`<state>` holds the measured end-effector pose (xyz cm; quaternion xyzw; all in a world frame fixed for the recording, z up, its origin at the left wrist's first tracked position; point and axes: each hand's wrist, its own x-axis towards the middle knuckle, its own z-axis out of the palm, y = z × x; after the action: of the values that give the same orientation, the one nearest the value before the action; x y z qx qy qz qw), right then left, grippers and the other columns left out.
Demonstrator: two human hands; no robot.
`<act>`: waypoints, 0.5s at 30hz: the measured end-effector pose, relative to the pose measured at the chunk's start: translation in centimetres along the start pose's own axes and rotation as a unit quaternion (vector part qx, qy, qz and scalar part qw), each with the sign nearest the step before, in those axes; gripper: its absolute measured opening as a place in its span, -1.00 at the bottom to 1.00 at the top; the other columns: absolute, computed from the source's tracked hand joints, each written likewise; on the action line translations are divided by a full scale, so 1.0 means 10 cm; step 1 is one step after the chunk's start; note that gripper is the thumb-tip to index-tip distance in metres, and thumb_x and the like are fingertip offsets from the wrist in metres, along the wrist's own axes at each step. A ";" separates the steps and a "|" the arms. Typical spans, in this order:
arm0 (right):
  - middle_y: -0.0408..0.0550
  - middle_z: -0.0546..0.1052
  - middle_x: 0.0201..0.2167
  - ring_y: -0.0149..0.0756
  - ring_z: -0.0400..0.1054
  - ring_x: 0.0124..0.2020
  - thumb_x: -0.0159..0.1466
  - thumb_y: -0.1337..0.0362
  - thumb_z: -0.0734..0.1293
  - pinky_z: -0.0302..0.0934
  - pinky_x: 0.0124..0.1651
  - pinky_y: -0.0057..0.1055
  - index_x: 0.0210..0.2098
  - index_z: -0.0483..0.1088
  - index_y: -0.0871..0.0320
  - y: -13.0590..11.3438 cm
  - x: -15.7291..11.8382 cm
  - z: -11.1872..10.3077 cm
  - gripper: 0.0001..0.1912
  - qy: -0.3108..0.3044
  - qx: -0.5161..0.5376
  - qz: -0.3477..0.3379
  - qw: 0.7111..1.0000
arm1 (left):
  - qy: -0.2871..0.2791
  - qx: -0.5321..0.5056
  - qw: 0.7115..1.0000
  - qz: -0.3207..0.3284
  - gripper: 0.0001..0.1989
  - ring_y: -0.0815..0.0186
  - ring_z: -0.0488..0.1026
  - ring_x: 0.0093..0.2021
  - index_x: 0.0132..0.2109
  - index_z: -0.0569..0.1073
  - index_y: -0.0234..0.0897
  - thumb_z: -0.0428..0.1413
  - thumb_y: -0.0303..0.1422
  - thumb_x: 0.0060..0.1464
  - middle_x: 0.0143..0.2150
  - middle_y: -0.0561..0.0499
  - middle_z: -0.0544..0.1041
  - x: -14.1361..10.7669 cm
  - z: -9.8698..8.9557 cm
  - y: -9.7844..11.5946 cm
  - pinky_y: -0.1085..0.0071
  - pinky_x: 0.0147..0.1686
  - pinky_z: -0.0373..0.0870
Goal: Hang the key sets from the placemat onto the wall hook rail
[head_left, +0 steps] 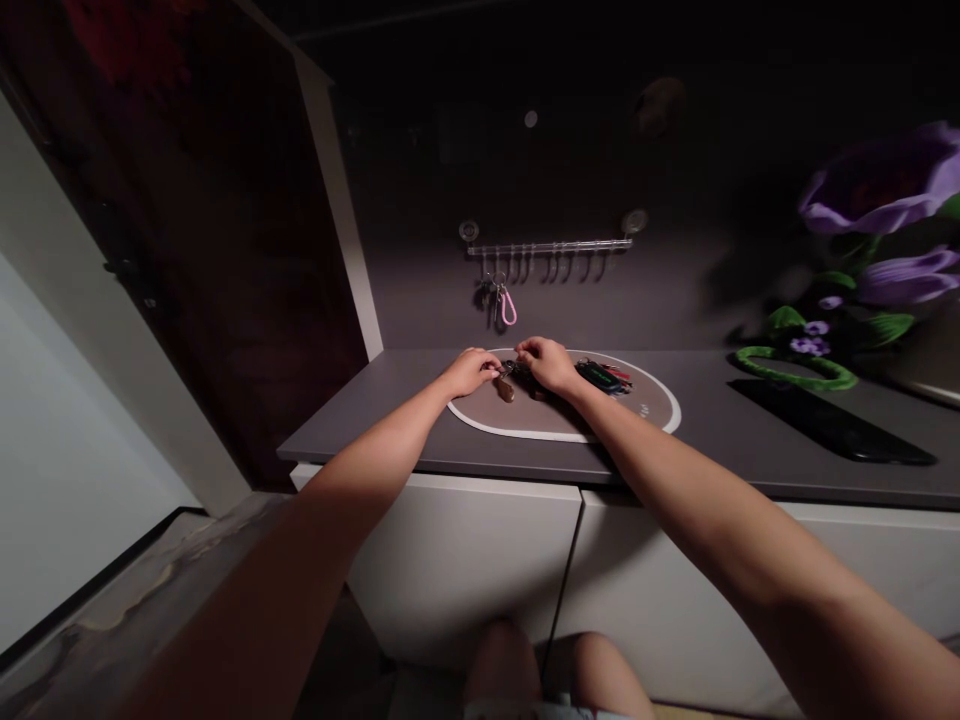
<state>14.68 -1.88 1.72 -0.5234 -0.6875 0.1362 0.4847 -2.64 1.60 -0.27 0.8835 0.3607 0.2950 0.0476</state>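
Over an oval brown mat (510, 420) with a white rim, both my hands work close together. The fingers of my left hand (472, 372) are pinched at a bunch of keys (508, 368). A brown fob (505, 389) hangs from or lies beside these keys. On the other side of the bunch, my right hand (549, 366) has its fingers curled and closed at the keys; its palm hides part of them. Beneath that hand is a small dark item I cannot make out. Right of it lies a black key case (598, 376) with some red and metal pieces.
A clear hook rail (551, 247) is fixed to the wall, with keys and a pink loop (508, 307) on its left hooks. To the right are a long black object (829, 420) and purple flowers (885, 195). White cabinet doors (465, 550) stand below the grey counter (360, 410).
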 end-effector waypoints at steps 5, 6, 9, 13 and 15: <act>-0.08 0.51 -0.45 -0.34 0.33 -0.37 0.04 0.47 0.30 0.15 -0.15 -0.42 -0.46 0.45 0.16 0.02 0.00 0.02 -0.87 -0.015 -0.052 -0.021 0.998 | 0.002 0.005 1.000 -0.007 -0.85 0.33 0.36 -0.25 -0.30 0.49 -0.30 0.05 -0.43 -0.04 -0.32 -0.01 0.50 0.02 0.02 -0.04 0.39 -0.12 0.21; -0.08 0.51 -0.45 -0.34 0.34 -0.36 0.05 0.47 0.29 0.15 -0.15 -0.42 -0.44 0.45 0.16 0.02 0.00 0.03 -0.87 -0.020 -0.063 -0.022 0.998 | 0.000 0.008 1.000 -0.009 -0.86 0.33 0.36 -0.25 -0.31 0.49 -0.30 0.04 -0.43 -0.03 -0.32 -0.01 0.50 0.02 0.02 -0.04 0.39 -0.12 0.21; -0.07 0.51 -0.45 -0.32 0.35 -0.35 0.07 0.46 0.28 0.14 -0.13 -0.41 -0.42 0.45 0.17 0.02 0.00 0.03 -0.86 -0.027 -0.081 -0.021 0.996 | -0.005 0.021 1.000 -0.014 -0.87 0.33 0.36 -0.25 -0.33 0.48 -0.30 0.04 -0.42 -0.03 -0.32 0.00 0.50 0.02 0.02 -0.03 0.38 -0.11 0.21; -0.07 0.50 -0.46 -0.33 0.35 -0.33 0.05 0.47 0.30 0.13 -0.12 -0.42 -0.45 0.45 0.17 0.02 0.00 0.03 -0.88 -0.017 -0.056 -0.022 0.998 | -0.004 0.039 0.999 -0.013 -0.87 0.31 0.35 -0.22 -0.33 0.48 -0.31 0.03 -0.42 0.00 -0.29 -0.02 0.50 0.02 0.02 -0.04 0.38 -0.11 0.20; -0.07 0.50 -0.46 -0.33 0.35 -0.33 0.04 0.48 0.30 0.13 -0.11 -0.42 -0.47 0.44 0.17 0.01 0.00 0.02 -0.88 -0.014 -0.046 -0.021 0.999 | -0.003 0.048 0.999 -0.011 -0.85 0.30 0.34 -0.22 -0.32 0.48 -0.32 0.00 -0.43 0.02 -0.28 -0.04 0.49 0.02 0.01 -0.04 0.38 -0.11 0.20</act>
<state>14.53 -1.74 1.57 -0.5285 -0.7107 0.1016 0.4531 -2.70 1.99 -0.37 0.8817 0.3843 0.2738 0.0093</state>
